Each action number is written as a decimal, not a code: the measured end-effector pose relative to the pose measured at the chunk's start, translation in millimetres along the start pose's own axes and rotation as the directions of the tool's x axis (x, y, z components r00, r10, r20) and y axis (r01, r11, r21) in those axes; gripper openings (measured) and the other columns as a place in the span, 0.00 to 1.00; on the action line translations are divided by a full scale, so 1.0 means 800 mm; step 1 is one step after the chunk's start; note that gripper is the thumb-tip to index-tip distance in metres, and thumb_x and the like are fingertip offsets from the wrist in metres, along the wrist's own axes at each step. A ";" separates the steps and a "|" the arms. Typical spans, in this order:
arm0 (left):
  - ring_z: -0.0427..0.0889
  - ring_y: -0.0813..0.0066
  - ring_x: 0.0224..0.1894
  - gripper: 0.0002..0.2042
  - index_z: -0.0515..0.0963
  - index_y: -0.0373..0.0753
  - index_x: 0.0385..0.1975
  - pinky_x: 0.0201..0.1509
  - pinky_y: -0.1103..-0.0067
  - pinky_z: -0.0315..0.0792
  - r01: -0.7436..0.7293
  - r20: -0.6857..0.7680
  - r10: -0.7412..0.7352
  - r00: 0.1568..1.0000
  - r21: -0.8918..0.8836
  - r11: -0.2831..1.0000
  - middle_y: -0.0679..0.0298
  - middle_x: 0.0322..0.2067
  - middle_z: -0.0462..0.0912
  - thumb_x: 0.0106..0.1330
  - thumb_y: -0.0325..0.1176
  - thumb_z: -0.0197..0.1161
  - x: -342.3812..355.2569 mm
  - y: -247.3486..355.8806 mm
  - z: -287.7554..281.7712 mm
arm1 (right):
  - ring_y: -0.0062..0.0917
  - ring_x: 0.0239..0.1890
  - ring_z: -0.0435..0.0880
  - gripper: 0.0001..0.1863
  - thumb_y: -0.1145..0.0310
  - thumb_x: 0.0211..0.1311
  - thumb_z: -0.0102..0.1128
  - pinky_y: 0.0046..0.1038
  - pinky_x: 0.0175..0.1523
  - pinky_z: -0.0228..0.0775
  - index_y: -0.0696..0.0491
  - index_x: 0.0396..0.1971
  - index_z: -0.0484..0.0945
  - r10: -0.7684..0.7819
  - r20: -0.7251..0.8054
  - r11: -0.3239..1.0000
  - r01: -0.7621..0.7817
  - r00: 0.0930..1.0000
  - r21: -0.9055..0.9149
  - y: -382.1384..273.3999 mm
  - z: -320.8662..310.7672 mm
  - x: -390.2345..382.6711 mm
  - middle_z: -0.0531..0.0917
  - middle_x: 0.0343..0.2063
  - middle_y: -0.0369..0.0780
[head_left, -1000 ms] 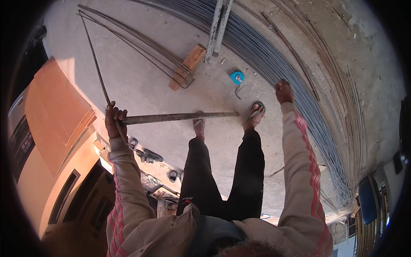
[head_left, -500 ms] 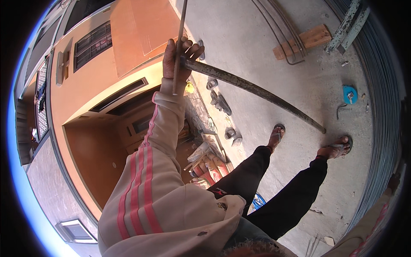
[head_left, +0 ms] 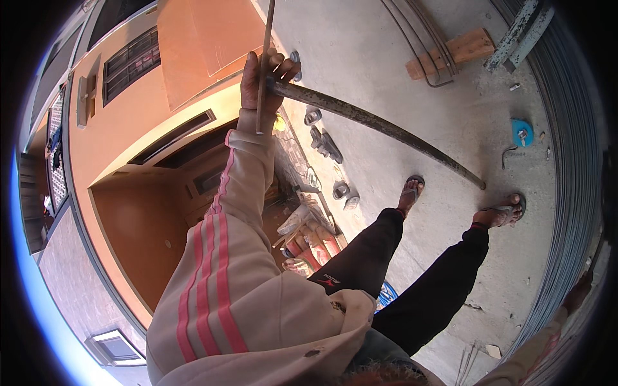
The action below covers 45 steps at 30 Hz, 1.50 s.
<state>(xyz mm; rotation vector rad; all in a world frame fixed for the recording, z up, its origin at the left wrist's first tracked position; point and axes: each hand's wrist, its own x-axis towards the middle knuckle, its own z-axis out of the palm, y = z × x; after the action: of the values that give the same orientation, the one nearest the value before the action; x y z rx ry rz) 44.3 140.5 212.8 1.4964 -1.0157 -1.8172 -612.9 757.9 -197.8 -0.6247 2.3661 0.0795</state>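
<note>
My left hand (head_left: 261,80) is wrapped round a thin steel rod (head_left: 268,29) and the upper end of a long mottled metal pipe (head_left: 380,125). The rod crosses the pipe and extends upward out of view. The pipe's far end rests on the concrete near my sandalled feet (head_left: 496,215). My right hand (head_left: 578,291) is at the dim right edge, low beside the long bundle of steel bars (head_left: 547,270); its fingers are too unclear to make out.
Bent rods (head_left: 428,74) lie over a wooden block (head_left: 470,48) near two metal channels (head_left: 515,35). A blue round tool (head_left: 523,132), sandals (head_left: 325,145) and sacks (head_left: 312,248) are on the ground. An orange building (head_left: 122,141) stands at left.
Since a second ago the view has swung toward the building. My left hand, still holding rod and pipe, is higher in the picture; my right arm has shifted to the far right edge.
</note>
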 end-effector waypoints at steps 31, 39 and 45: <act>0.80 0.73 0.24 0.25 0.70 0.30 0.41 0.32 0.77 0.76 -0.089 -0.078 0.089 0.993 0.002 0.996 0.59 0.23 0.79 0.60 0.47 0.71 0.023 -0.027 0.044 | 0.24 0.37 0.76 0.24 0.51 0.70 0.59 0.29 0.46 0.70 0.62 0.42 0.79 -0.013 -0.537 0.851 0.291 0.844 0.437 -0.565 -0.443 -0.258 0.80 0.30 0.41; 0.80 0.75 0.28 0.25 0.74 0.31 0.40 0.34 0.78 0.75 -0.079 -0.189 0.100 0.977 0.115 0.990 0.60 0.27 0.81 0.57 0.48 0.73 0.030 -0.027 0.074 | 0.26 0.27 0.67 0.20 0.53 0.73 0.51 0.31 0.36 0.66 0.55 0.31 0.71 -0.354 -0.913 0.192 0.971 0.204 0.142 -0.765 -0.670 -0.557 0.69 0.23 0.37; 0.81 0.71 0.32 0.26 0.75 0.31 0.41 0.38 0.76 0.76 -0.040 -0.165 0.034 0.986 -0.035 0.999 0.58 0.28 0.81 0.56 0.49 0.71 0.028 -0.039 0.069 | 0.23 0.17 0.55 0.28 0.44 0.68 0.37 0.29 0.26 0.55 0.53 0.19 0.57 -0.399 -0.895 0.074 0.980 0.200 0.186 -0.909 -0.784 -0.721 0.58 0.17 0.37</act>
<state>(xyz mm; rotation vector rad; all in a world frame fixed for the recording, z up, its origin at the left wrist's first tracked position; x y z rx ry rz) -13.3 150.5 179.6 1.5652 -0.9172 -1.6478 -281.5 218.6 726.2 -1.5600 1.8232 -1.9422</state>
